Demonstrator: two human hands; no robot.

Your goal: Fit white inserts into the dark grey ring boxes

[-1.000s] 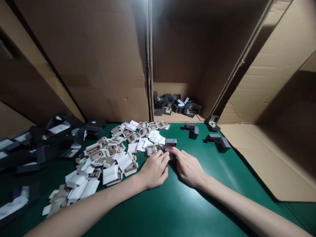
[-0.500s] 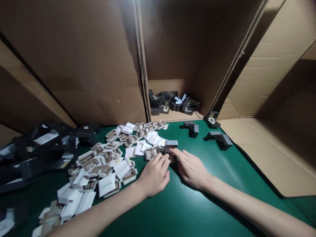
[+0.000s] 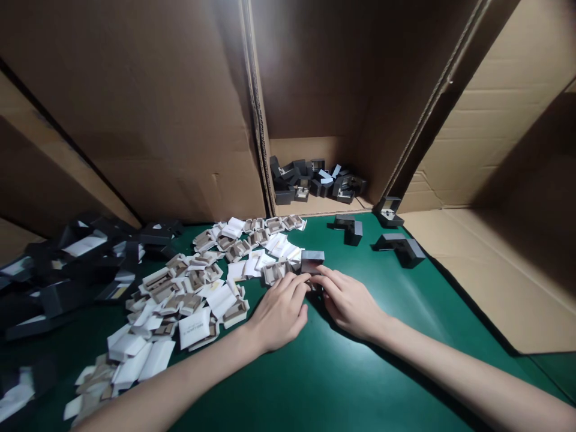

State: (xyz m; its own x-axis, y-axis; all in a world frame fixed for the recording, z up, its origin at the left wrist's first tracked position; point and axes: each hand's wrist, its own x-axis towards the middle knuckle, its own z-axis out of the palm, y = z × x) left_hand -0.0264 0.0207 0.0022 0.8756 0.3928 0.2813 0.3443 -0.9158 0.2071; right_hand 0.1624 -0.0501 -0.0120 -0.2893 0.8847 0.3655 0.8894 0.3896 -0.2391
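A small dark grey box [image 3: 312,261] stands with its lid raised on the green table [image 3: 315,372], near the middle. My left hand [image 3: 279,312] and my right hand [image 3: 350,303] meet at its base, fingertips pressed together on its lower part. Both hands rest low on the mat. Just left of the box lies a spread of white and tan card inserts [image 3: 198,288], the nearest one touching my left fingers.
A heap of black boxes [image 3: 67,270] fills the left side. Three opened dark boxes [image 3: 400,247] stand at the back right. A big cardboard carton [image 3: 315,90] lying on its side holds several more dark boxes [image 3: 315,185]. Cardboard flaps [image 3: 504,270] cover the right.
My hands have stayed on the small box with only slight finger shifts. The view has drifted a little, so everything sits slightly higher and further left.
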